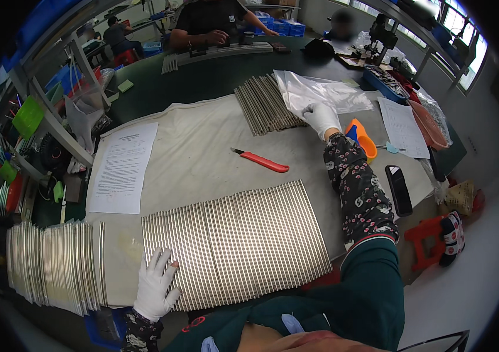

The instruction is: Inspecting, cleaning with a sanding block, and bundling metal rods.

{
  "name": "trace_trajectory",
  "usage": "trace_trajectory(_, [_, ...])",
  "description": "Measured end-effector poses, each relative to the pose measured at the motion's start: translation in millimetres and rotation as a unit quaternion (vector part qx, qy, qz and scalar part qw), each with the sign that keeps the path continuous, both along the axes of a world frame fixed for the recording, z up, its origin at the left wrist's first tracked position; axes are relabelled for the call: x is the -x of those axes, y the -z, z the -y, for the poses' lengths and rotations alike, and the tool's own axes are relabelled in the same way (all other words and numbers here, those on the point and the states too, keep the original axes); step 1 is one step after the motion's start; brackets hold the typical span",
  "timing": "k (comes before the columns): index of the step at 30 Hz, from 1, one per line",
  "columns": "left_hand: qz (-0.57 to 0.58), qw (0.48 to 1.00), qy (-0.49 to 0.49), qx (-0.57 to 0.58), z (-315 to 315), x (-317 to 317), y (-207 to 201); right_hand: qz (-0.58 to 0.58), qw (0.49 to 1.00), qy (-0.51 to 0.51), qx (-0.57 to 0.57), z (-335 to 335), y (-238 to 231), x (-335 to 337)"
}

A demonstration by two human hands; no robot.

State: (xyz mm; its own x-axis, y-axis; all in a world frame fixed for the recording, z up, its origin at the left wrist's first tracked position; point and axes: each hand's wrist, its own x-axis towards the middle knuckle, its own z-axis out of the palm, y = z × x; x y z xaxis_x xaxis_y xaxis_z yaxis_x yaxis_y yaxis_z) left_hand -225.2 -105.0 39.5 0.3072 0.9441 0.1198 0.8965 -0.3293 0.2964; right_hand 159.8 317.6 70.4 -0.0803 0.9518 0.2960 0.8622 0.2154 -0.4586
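"Silver metal rods point(243, 240) lie lower centre; where are your hands?"

"My left hand point(155, 287), fingers spread, rests on their left side. My right hand point(321, 119), curled, touches clear plastic point(346, 100) upper right; I can't tell its grip. Probably fetching plastic; next calls for a clean pinch."

"Room?"

"Bare cloth point(196, 141) mid-frame, though the red knife point(264, 162) intrudes; rods crowd its lower edge."
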Motion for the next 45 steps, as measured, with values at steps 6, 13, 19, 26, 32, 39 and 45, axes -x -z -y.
trace_trajectory(6, [0.009,1.0,0.02,-0.009,23.1,14.1,6.7,-0.479,0.87,0.104,0.052,21.3,32.7,-16.2])
trace_trajectory(13, [-0.021,1.0,0.016,-0.017,60.4,49.3,24.6,-0.199,0.97,-0.046,-0.13,131.5,-13.1,55.2])
trace_trajectory(19, [-0.064,0.991,0.1,-0.06,46.9,118.7,16.1,0.175,0.98,-0.084,0.051,274.1,20.7,159.8])
trace_trajectory(26, [-0.045,0.992,-0.037,-0.109,-2.8,157.3,68.3,0.134,0.946,-0.267,-0.125,352.4,106.4,302.0])
trace_trajectory(32, [-0.067,0.988,-0.091,-0.103,-3.5,150.0,79.6,0.172,0.963,-0.204,-0.038,366.2,100.9,333.5])
trace_trajectory(39, [-0.045,0.991,-0.09,-0.091,28.4,131.4,89.9,0.159,0.964,-0.209,-0.033,394.6,114.4,315.8])
trace_trajectory(45, [0.044,0.989,-0.053,-0.132,52.7,128.2,84.9,0.058,0.961,-0.248,-0.105,419.1,99.2,281.7])
